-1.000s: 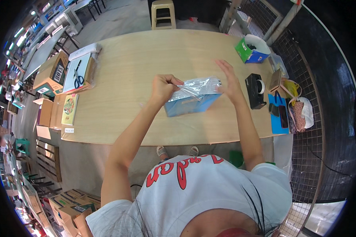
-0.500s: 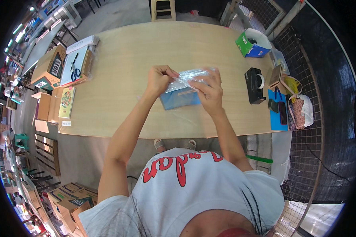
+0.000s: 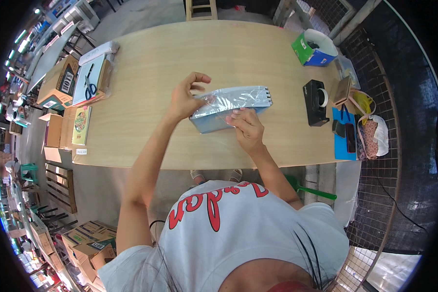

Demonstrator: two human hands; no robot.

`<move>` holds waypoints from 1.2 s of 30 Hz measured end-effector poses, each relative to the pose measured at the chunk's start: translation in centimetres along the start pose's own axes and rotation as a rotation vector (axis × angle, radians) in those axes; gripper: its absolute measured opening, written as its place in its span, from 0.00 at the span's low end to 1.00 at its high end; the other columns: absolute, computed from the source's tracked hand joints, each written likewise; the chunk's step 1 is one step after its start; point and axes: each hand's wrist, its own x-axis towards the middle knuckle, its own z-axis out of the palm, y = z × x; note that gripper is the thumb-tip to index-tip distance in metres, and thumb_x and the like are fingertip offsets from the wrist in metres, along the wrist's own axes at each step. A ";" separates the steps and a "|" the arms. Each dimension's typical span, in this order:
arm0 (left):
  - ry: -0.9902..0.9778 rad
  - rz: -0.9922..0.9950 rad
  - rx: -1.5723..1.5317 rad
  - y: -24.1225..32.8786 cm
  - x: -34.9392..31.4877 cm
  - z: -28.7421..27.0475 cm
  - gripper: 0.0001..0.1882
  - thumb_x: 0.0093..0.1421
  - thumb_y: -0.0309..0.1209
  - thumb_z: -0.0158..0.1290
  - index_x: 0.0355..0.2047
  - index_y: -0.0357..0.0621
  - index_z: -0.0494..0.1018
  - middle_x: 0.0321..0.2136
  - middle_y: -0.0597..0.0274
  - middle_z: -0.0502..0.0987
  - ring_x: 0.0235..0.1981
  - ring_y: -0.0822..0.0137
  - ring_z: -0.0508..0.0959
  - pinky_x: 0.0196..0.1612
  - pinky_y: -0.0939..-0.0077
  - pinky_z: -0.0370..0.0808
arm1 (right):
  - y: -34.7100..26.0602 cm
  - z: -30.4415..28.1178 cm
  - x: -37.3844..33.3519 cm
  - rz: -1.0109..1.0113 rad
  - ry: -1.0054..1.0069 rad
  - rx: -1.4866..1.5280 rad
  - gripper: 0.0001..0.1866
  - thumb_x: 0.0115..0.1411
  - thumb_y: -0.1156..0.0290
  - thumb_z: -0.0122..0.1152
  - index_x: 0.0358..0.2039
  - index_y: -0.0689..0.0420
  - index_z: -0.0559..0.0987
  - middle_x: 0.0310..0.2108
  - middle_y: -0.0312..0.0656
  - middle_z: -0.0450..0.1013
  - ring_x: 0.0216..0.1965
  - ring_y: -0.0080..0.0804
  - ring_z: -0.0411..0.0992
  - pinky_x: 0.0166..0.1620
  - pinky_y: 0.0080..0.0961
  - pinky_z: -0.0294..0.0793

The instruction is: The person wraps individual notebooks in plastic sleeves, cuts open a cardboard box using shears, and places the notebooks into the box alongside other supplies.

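A blue block-shaped package (image 3: 216,121), with several black binding rings at its right end like a spiral-bound desk calendar, stands tilted on the table in clear plastic wrap (image 3: 238,96). Light glints off the film along its pale top face. My left hand (image 3: 186,97) rests at the package's left end. Its thumb side touches the wrap, while the index finger is raised and bent, apart from the thumb. My right hand (image 3: 248,129) is at the front face, fingertips drawn together on the film. The fingers' undersides are hidden.
Right side of the table: a black tape dispenser (image 3: 315,104), an open green-and-blue box (image 3: 310,51), a blue folder (image 3: 343,141) with phones, and a bag (image 3: 372,134). Left side: scissors (image 3: 89,88) on papers, a yellow booklet (image 3: 82,125), and cardboard boxes (image 3: 61,80).
My right hand has moved from the package's top to its front, uncovering the ringed end. My left hand has shifted slightly left and its fingers have loosened from the film.
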 end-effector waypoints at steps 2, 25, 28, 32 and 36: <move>-0.298 0.159 -0.226 -0.8 0.0 -2.7 0.33 0.41 0.22 0.67 0.51 0.44 0.72 0.50 0.51 0.73 0.52 0.60 0.74 0.48 0.69 0.74 | 0.5 -0.3 0.6 -0.052 -0.022 -0.002 0.09 0.48 0.87 0.62 0.27 0.58 0.81 0.27 0.40 0.73 0.36 0.38 0.75 0.45 0.36 0.74; -0.275 0.317 0.173 0.2 -1.4 -1.0 0.46 0.40 0.24 0.67 0.61 0.45 0.60 0.46 0.50 0.76 0.49 0.55 0.76 0.52 0.65 0.71 | 8.3 -6.3 8.3 0.959 -0.297 0.665 0.30 0.44 0.83 0.67 0.52 0.63 0.73 0.41 0.41 0.74 0.40 0.25 0.73 0.43 0.21 0.72; -0.240 0.222 0.008 -0.9 -0.9 -0.8 0.32 0.47 0.24 0.63 0.55 0.42 0.69 0.43 0.53 0.78 0.44 0.62 0.78 0.48 0.71 0.73 | 9.1 -5.6 8.4 1.059 -0.221 0.709 0.16 0.46 0.84 0.66 0.38 0.62 0.80 0.35 0.41 0.76 0.34 0.25 0.74 0.38 0.21 0.74; -0.177 -0.023 -0.266 -2.0 -0.2 0.5 0.17 0.51 0.21 0.58 0.44 0.37 0.78 0.36 0.56 0.81 0.35 0.69 0.79 0.41 0.77 0.75 | 9.8 -5.3 8.8 1.094 -0.216 0.812 0.08 0.46 0.84 0.66 0.29 0.62 0.80 0.28 0.41 0.76 0.28 0.25 0.74 0.33 0.20 0.74; -0.049 0.099 -0.100 -1.4 -0.4 1.1 0.14 0.51 0.23 0.58 0.39 0.40 0.80 0.32 0.56 0.82 0.31 0.71 0.79 0.38 0.79 0.75 | 9.9 -5.3 8.8 1.078 -0.210 0.816 0.08 0.45 0.84 0.67 0.28 0.63 0.80 0.26 0.40 0.76 0.25 0.25 0.74 0.29 0.20 0.74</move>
